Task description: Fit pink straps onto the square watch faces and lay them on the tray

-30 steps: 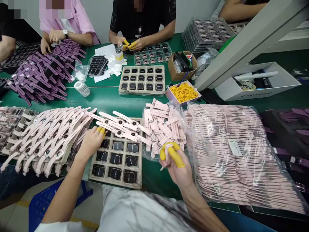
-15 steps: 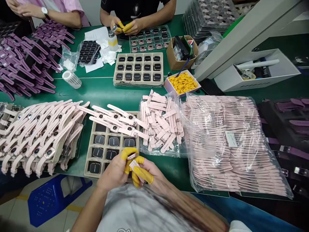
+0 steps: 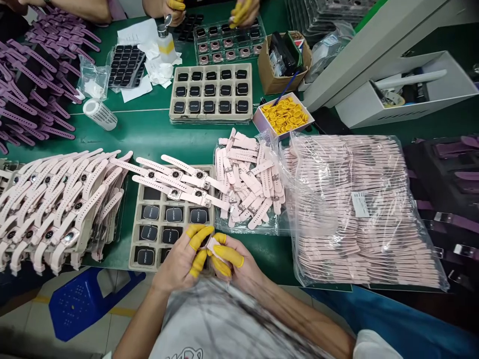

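Since half a second ago the two hands have stayed together at the near edge of the worktop (image 3: 157,137), and the fingers have shifted a little around the piece between them. The left hand (image 3: 178,263) and right hand (image 3: 239,267), both in yellow finger cots, pinch one small pink strap piece (image 3: 211,244) between their curled fingertips, just over the near right corner of the tray (image 3: 136,234). That tan tray holds dark watch faces in its cells, and four assembled pink watches (image 3: 175,184) lie across its far edge. At the left edge a heap of finished pink watches (image 3: 56,204) overlaps another tray. Just right of the tray an open clear bag holds loose pink straps (image 3: 249,182); beside it a big sealed bag (image 3: 359,209) is packed with long pink straps. Farther back stand a second tray of faces (image 3: 211,92), a small box of yellow cots (image 3: 284,115), and a cardboard box (image 3: 282,62). Purple straps (image 3: 33,89) pile at the far left corner. A co-worker's cotted hands (image 3: 243,11) work at the far edge.
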The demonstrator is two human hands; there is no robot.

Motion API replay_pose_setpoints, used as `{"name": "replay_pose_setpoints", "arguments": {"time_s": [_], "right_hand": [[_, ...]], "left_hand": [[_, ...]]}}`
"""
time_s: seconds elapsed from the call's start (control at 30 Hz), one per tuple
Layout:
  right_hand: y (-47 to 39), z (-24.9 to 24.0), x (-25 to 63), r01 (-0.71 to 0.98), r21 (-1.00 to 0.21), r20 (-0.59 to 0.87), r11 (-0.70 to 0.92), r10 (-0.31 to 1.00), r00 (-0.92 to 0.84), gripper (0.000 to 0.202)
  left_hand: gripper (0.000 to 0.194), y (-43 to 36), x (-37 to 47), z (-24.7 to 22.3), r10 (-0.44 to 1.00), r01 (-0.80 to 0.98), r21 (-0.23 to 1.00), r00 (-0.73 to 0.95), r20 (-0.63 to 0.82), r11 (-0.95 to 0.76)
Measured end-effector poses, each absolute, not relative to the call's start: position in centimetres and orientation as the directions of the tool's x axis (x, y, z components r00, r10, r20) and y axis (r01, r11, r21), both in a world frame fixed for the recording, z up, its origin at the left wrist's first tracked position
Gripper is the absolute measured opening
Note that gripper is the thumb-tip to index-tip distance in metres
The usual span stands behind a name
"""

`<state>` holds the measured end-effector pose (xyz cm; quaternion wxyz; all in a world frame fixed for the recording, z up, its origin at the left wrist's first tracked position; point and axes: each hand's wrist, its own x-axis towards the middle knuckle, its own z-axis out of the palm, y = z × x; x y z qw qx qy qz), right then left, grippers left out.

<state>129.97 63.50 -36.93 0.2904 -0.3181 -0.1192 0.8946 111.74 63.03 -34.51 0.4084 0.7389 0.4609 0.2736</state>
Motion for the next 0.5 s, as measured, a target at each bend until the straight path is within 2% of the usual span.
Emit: {"name": "replay_pose_setpoints", "arguments": {"time_s": [0.1, 0.23, 0.27, 0.4, 0.5], "right_hand": [[63.6, -36.9, 130.1, -0.401, -0.425, -0.514, -0.812, 0.581, -0.631, 0.032], [63.7, -36.9, 130.4, -0.309, -0.475, -0.533, -0.824, 0.549, -0.644, 0.031], [63.8, -36.8, 130.4, -0.289, -0.487, -0.532, -0.824, 0.543, -0.649, 0.031], [63.9, -36.5, 130.5, -0.254, -0.528, -0.487, -0.810, 0.534, -0.691, 0.038], [64.0, -36.3, 130.5, -0.273, -0.560, -0.453, -0.782, 0.565, -0.690, 0.041]], "left_hand": [[0.051, 63.2, 111.7, -34.0, 0.901, 0.499, 0.822, 0.433, 0.036, -0.273], [0.052, 63.4, 111.5, -33.2, 0.880, 0.671, 0.630, 0.472, 0.046, -0.392], [0.052, 63.5, 111.4, -33.0, 0.874, 0.679, 0.615, 0.484, 0.034, -0.400], [0.050, 63.2, 110.6, -32.9, 0.866, 0.580, 0.737, 0.500, 0.014, -0.347], [0.053, 62.6, 110.4, -33.9, 0.908, 0.487, 0.837, 0.417, 0.029, -0.250]]}}
